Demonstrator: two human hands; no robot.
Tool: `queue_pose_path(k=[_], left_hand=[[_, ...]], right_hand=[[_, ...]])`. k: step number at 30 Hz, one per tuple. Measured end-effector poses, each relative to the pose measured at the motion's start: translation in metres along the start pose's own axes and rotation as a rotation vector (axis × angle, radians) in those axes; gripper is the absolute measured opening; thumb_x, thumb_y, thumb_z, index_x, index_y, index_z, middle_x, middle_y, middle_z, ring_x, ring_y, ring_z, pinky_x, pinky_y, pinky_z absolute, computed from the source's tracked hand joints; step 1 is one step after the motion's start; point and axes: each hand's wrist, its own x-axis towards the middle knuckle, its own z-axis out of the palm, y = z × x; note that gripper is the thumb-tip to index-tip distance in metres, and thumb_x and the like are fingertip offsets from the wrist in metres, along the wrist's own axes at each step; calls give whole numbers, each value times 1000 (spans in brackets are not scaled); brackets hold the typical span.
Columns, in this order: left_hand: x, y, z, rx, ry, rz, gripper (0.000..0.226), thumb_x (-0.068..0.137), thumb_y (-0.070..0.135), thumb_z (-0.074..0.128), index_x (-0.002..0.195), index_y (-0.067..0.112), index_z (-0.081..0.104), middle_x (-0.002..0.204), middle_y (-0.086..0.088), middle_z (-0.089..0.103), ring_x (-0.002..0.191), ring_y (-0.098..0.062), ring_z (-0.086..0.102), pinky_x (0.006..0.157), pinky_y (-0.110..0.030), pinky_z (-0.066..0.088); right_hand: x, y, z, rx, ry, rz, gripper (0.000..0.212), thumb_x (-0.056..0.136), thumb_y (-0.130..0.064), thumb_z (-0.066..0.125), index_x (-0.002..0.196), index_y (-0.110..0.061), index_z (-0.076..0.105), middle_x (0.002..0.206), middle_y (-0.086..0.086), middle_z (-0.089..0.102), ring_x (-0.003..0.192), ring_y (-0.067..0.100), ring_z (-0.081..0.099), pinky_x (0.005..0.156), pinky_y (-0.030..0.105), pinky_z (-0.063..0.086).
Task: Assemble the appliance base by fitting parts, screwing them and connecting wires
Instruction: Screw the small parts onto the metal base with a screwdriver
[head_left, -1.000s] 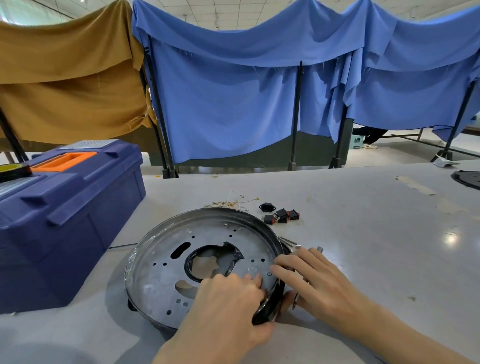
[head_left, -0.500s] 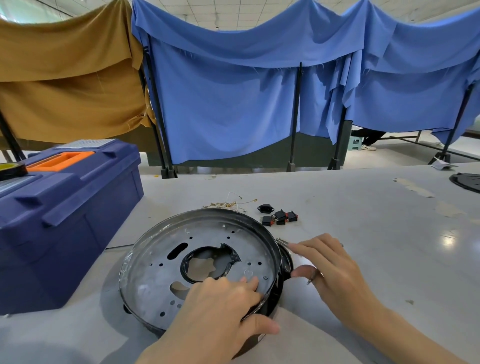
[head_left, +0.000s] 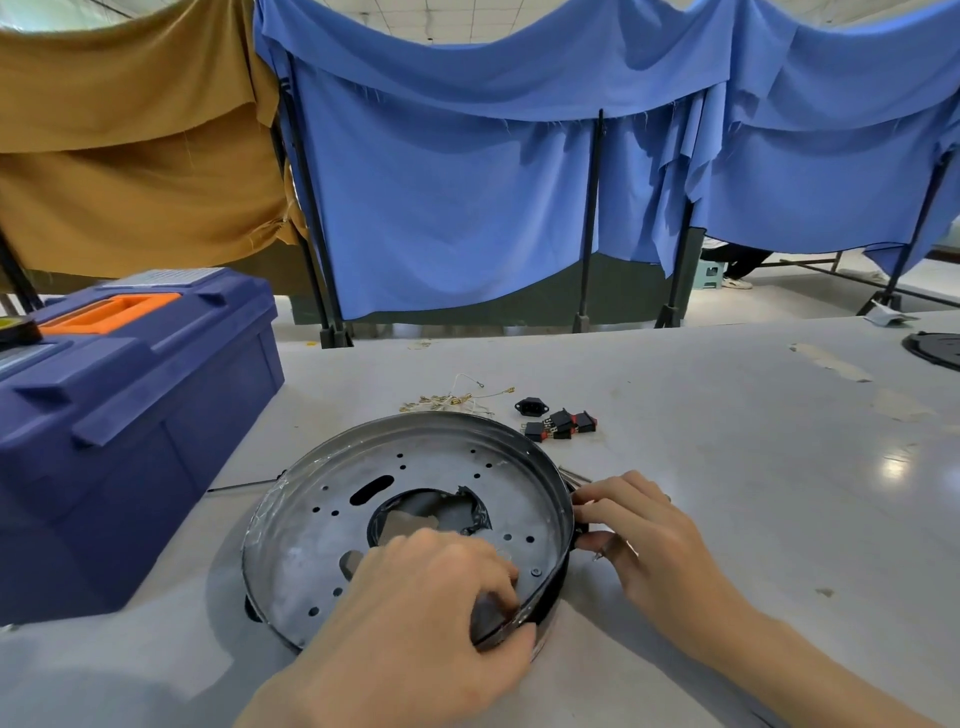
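Note:
The round metal appliance base (head_left: 322, 525), with a black outer wall, several holes and a ragged central opening, lies slightly tilted on the grey table (head_left: 727, 467). My left hand (head_left: 415, 613) grips its near rim, fingers curled inside and thumb on the outer wall. At the right wall my right hand (head_left: 649, 530) pinches a small black part between fingertips and thumb. A thin metal tip shows under that hand. Behind the base lie red-and-black rocker switches (head_left: 558, 425), a black socket (head_left: 529, 406) and thin wires with brass terminals (head_left: 457, 397).
A big blue toolbox (head_left: 130, 415) with an orange handle stands at the left, close to the base. A thin dark rod (head_left: 234, 486) lies between them. A black round part (head_left: 935, 348) sits at the far right edge. Blue and tan cloth screens hang behind the table.
My right hand slid from the near right rim back along the wall to the right side. The left hand shifted its grip toward the near rim, and the base tilted slightly.

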Motion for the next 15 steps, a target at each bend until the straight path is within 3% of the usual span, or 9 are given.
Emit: queue_pose_path(k=[4,6,9,15], left_hand=[[4,12,11,26,43,1,60,79,74,44,130,43,46,123,29,34,117,10,25,83,-15,39],[7,13,15,42,15,5,61,84,71,43,135,39,42,128,30,28,119,10,20,85,-13,33],[10,11,18,59,-13,13,52,93,61,40,137,33,45,135,24,30,121,3,24,92,-14,27],[12,8,15,70,2,45,40,102,47,31,135,34,48,136,24,32,120,3,29,92,-10,23]], right_hand=[[-2,1,0,13,-9,15,19,74,7,66,87,-5,73,96,-1,69,81,20,57,71,31,42],[-3,2,1,14,-11,14,21,74,7,66,88,-6,73,97,-2,69,81,22,59,72,31,42],[-4,4,2,22,-18,26,24,73,7,64,90,-8,73,99,-4,68,83,20,58,73,30,41],[-6,4,4,30,-40,42,33,67,15,69,92,-6,72,99,-2,68,84,22,60,74,30,42]])
